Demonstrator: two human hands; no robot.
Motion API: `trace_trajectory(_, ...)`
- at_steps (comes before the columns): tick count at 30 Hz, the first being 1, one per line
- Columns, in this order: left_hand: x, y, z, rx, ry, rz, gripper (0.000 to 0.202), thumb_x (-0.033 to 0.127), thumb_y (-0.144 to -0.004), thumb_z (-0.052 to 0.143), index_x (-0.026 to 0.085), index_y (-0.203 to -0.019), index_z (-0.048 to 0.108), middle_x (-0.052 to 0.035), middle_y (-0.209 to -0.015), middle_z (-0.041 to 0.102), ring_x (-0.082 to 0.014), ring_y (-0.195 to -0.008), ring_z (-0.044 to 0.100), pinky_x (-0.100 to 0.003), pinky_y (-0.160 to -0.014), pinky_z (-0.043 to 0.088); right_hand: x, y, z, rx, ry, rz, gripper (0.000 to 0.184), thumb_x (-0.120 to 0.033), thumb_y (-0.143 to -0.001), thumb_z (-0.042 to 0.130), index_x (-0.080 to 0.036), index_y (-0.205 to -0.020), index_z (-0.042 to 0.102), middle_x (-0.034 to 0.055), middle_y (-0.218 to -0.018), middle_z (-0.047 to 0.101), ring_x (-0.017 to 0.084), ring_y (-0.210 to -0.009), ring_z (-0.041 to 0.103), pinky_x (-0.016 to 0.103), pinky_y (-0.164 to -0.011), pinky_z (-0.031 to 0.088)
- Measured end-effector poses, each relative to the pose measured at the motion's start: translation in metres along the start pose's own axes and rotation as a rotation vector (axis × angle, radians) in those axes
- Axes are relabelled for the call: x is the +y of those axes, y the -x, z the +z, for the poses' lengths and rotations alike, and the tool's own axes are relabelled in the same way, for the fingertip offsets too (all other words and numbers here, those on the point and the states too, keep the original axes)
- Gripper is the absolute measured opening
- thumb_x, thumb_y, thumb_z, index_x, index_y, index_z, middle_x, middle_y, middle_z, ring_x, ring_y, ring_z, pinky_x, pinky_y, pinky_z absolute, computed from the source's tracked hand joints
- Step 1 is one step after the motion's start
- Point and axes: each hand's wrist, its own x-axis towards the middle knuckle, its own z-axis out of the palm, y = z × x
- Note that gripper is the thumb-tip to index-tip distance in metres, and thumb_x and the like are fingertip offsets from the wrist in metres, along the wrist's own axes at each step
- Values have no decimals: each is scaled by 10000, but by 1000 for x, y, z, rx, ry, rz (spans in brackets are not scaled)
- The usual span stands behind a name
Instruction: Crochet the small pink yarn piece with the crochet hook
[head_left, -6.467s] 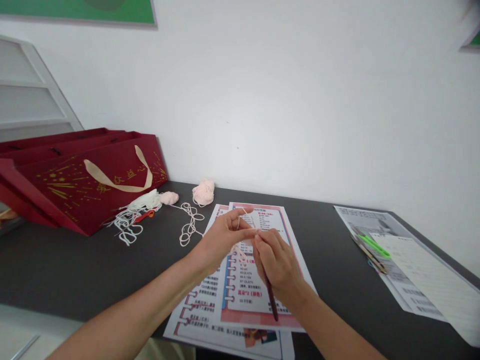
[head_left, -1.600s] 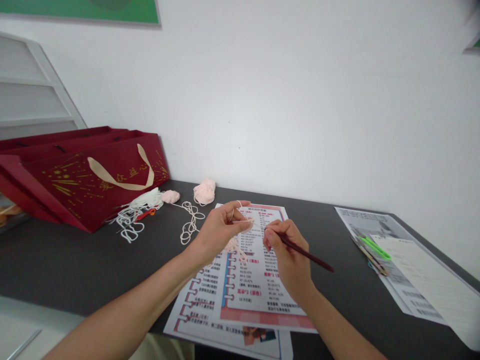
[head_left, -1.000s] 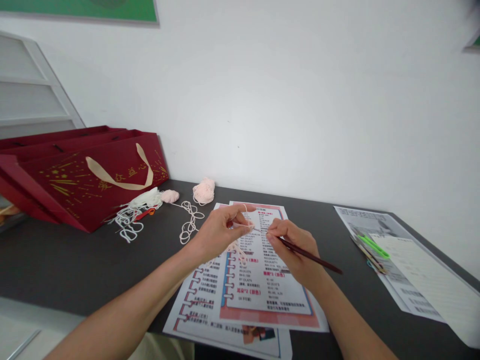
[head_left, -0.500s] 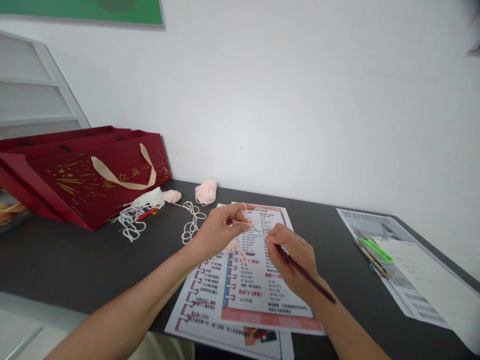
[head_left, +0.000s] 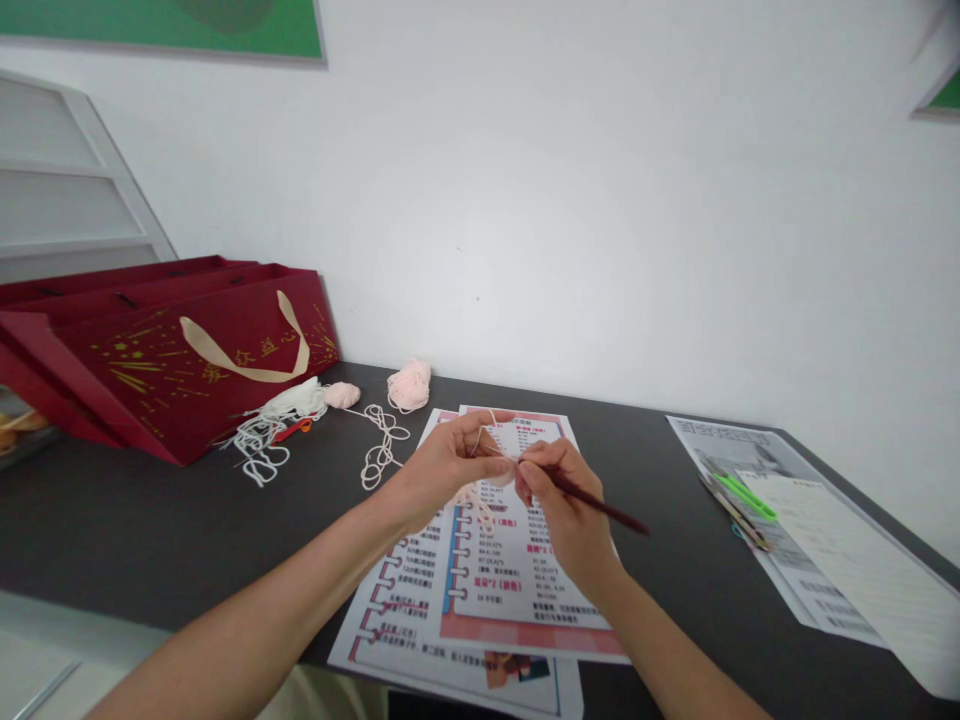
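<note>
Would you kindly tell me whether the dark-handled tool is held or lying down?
Held: the right hand grips the dark-handled tool, its free end sticking out to the right.

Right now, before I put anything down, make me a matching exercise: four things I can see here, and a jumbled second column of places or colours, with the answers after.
Things:
1. dark slim tool
2. front bag
3. green item
4. larger yarn ball

Places or colours:
A. on the papers at the right
B. pale pink, on the black table
C. held in the right hand
D. dark red with gold markings and a cream handle

Right pairs: 1-C, 2-D, 3-A, 4-B.
</note>
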Motion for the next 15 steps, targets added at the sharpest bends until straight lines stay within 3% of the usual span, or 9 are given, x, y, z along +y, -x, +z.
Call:
trace_trajectory(4,-6,-2,0,39,114,-76,462,169,-679,749,167,-1123,618,38,-663,593,-94,-644,549,-250,-695,394,5,9,-2,-97,633,-474,136,-70,-865,481,-196,-876,530,71,-828,569,192,-754,517,340,-653,448)
trace_trajectory(6,-6,-2,-2,12,195,-148,446,152,-663,758,158,-1092,637,31,-669,596,-87,-625,544,-239,-675,387,6,11,-3,-117,726,-558,184,-35,-853,477,-188,-940,527,89,-861,573,204,-780,509,353,-661,455)
trace_trajectory(8,-4,-3,-5,-35,259,-224,462,138,-648,767,152,-1094,645,19,-682,602,-86,-618,544,-234,-658,383,7,10,-5,-121,618,-575,215,-26,-845,491,-199,-970,519,73,-872,564,189,-780,510,334,-657,459)
trace_trajectory(10,-1,-3,-9,-57,289,-269,483,124,-643,768,149,-1109,642,10,-700,611,-86,-614,547,-231,-647,385,7,6,-7,-116,385,-443,183,-54,-853,508,-218,-936,518,39,-857,555,154,-738,515,296,-628,454)
trace_trajectory(13,3,-4,-15,-76,292,-247,475,106,-659,749,148,-1118,634,4,-734,621,-78,-619,548,-221,-643,388,5,-3,-12,-89,-40,-69,71,-160,-877,534,-224,-849,518,-10,-755,535,108,-593,487,249,-521,407)
trace_trajectory(15,6,-4,-20,-106,264,-218,469,106,-677,732,149,-1131,623,-1,-747,623,-80,-627,549,-218,-638,389,3,-10,-17,-104,-253,91,68,-220,-863,574,-216,-814,526,-26,-686,528,96,-527,463,239,-474,367)
